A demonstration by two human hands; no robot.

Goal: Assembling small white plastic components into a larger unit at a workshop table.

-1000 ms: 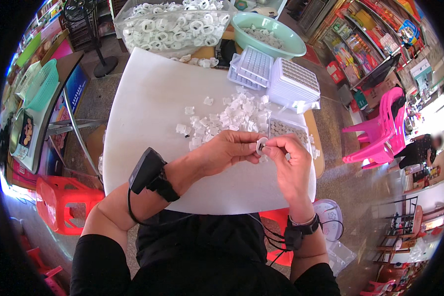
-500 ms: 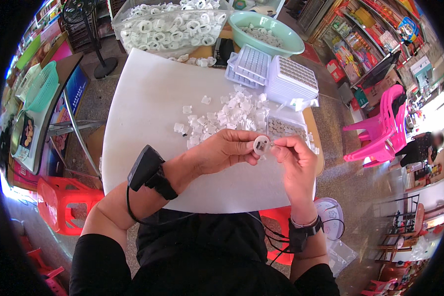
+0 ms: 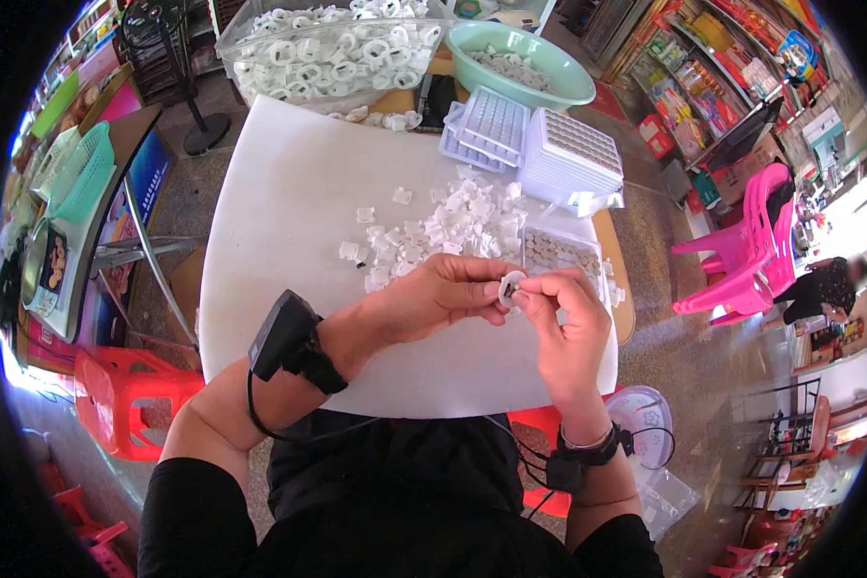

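The left hand pinches a small round white plastic piece by its left edge, and the right hand pinches at its right edge; so the piece lies between both, equally near, its disc tilted, without clear long axis. Beyond, many loose white plastic parts lie on the smooth white surface; at right in the room stand pink plastic chairs.

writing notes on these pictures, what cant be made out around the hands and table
All in the head view:
- whether the right hand pinches anything besides the white round part: too small
- that part's left edge: left hand fingers cover it
- what the pieces in the green basin are: too small
- the clear bin's far side: cut off by top edge
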